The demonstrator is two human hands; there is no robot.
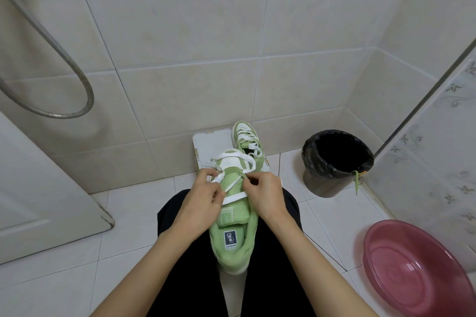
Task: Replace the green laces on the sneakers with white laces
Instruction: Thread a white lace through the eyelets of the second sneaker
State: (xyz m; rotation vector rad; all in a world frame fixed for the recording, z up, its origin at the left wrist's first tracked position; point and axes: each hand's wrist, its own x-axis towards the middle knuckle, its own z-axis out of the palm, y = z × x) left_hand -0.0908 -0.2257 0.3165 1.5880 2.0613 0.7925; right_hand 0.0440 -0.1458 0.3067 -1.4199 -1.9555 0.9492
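A green sneaker (233,224) lies on my lap, toe pointing away, partly threaded with a white lace (235,198) that crosses its tongue. My left hand (203,193) pinches the lace at the shoe's left eyelets. My right hand (265,193) pinches the lace at the right eyelets. A second green sneaker (248,141), laced in white, stands on a white board (208,143) against the wall. A green lace (356,181) hangs over the rim of the bin.
A dark bin (334,162) with a black liner stands on the tiled floor at the right. A pink basin (414,267) sits at the lower right. A shower hose (59,59) hangs at the left, above a white door (38,201). A glass partition (438,123) closes the right side.
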